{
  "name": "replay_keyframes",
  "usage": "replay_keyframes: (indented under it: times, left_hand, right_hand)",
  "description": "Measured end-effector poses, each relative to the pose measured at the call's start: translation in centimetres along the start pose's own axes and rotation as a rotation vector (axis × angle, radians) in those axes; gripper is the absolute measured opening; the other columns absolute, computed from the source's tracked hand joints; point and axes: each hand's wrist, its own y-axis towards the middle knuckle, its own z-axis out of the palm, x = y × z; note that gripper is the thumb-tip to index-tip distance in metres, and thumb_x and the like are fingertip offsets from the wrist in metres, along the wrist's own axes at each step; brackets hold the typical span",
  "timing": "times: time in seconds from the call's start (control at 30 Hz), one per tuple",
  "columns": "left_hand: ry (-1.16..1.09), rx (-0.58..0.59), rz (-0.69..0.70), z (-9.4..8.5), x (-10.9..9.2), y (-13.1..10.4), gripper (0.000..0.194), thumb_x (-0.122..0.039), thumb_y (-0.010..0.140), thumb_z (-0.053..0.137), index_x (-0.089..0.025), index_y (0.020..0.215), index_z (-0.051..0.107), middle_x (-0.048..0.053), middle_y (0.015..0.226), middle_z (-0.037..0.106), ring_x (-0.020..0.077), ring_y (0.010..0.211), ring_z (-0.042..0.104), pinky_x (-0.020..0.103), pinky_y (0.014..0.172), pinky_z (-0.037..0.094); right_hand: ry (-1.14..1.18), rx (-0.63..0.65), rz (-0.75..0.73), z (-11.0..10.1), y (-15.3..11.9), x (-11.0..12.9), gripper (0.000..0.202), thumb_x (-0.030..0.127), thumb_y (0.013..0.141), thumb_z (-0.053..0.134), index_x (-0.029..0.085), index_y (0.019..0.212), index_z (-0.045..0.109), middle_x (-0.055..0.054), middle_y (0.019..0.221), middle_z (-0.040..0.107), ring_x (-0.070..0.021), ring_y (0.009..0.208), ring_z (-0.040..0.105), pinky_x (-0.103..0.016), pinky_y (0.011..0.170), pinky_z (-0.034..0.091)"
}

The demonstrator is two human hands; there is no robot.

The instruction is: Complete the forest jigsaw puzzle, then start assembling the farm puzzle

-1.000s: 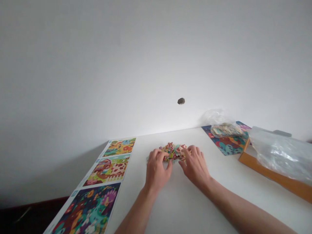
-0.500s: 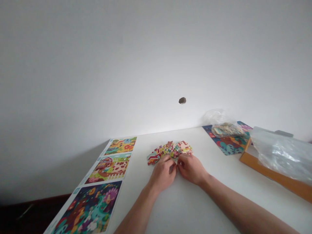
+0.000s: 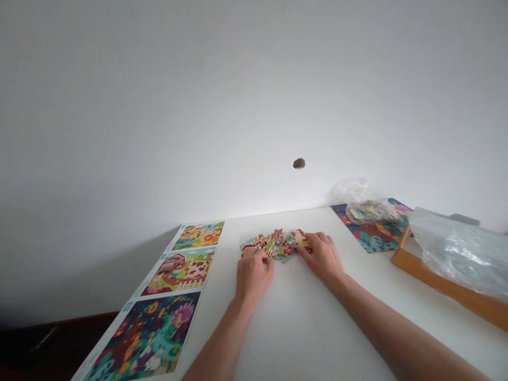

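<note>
A heap of jigsaw puzzle pieces (image 3: 277, 242) in red, green, cream and teal lies on the white table (image 3: 293, 328). At the heap's left front edge is my left hand (image 3: 254, 272), its fingers bent over the nearest pieces and its thumb a little apart. My right hand (image 3: 322, 255) rests against the heap's right side, with thumb and forefinger spread and their tips touching pieces. The undersides of both hands and some fingertips are hidden, and no piece is seen lifted.
Three printed picture sheets line the left edge: a yellow-green scene (image 3: 200, 236), a farm scene (image 3: 180, 271) and a dark forest scene (image 3: 146, 338). Back right, a clear bag of pieces (image 3: 371, 211) lies on a dark picture (image 3: 375, 236), beside an orange-sided box (image 3: 444, 283) under clear plastic (image 3: 464, 259).
My hands have moved apart from the heap's front middle, the left going left and the right going right and farther back. The right fingers have spread. Some pieces have shifted.
</note>
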Motion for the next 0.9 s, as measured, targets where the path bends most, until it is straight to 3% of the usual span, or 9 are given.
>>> replay_keyframes:
  times: [0.17, 0.37, 0.5, 0.7, 0.9]
  left_hand:
    - [-0.166, 0.021, 0.101, -0.1, -0.4, -0.1, 0.016, -0.015, 0.081, 0.051, -0.017, 0.066, 0.056, 0.002, 0.07, 0.059, 0.0135, 0.067, 0.054, 0.024, 0.067, 0.04]
    - [-0.35, 0.21, 0.311, -0.5, -1.5, -0.7, 0.018, -0.018, 0.084, 0.05, -0.018, 0.068, 0.059, -0.001, 0.066, 0.059, 0.0113, 0.063, 0.051, 0.023, 0.063, 0.038]
    - [-0.383, 0.231, 0.289, -0.8, -1.8, -0.8, 0.019, -0.018, 0.084, 0.05, -0.018, 0.069, 0.061, 0.0, 0.067, 0.061, 0.0113, 0.064, 0.053, 0.023, 0.064, 0.039]
    - [-0.404, 0.216, 0.285, -0.7, -1.6, -0.6, 0.019, -0.018, 0.084, 0.051, -0.018, 0.068, 0.061, -0.001, 0.067, 0.062, 0.0108, 0.063, 0.053, 0.022, 0.063, 0.039]
    - [-0.407, 0.22, 0.283, -0.7, -1.5, -0.6, 0.02, -0.018, 0.085, 0.05, -0.017, 0.068, 0.062, -0.001, 0.067, 0.062, 0.0108, 0.064, 0.053, 0.022, 0.063, 0.039]
  right_hand:
    - [0.057, -0.037, -0.013, 0.2, 0.4, -0.6, 0.038, 0.041, 0.082, 0.072, 0.018, 0.112, 0.067, -0.01, 0.103, 0.063, -0.0265, 0.095, 0.055, -0.034, 0.087, 0.042]
    - [0.244, -0.059, 0.047, 1.5, 1.0, -1.9, 0.022, 0.034, 0.081, 0.068, 0.018, 0.095, 0.07, -0.007, 0.096, 0.065, -0.0236, 0.089, 0.058, -0.032, 0.08, 0.044]
    - [0.344, -0.063, 0.102, 1.7, 1.2, -2.0, 0.019, 0.035, 0.079, 0.061, 0.019, 0.083, 0.069, -0.006, 0.09, 0.065, -0.0219, 0.08, 0.058, -0.031, 0.073, 0.044]
    - [0.458, -0.073, 0.192, 1.4, 1.3, -1.9, 0.04, 0.037, 0.072, 0.056, 0.017, 0.106, 0.064, -0.004, 0.09, 0.066, -0.0202, 0.073, 0.056, -0.031, 0.068, 0.044]
    - [0.484, -0.071, 0.196, 1.2, 1.4, -2.1, 0.034, 0.039, 0.072, 0.055, 0.019, 0.097, 0.067, -0.004, 0.092, 0.068, -0.0205, 0.074, 0.055, -0.031, 0.069, 0.043]
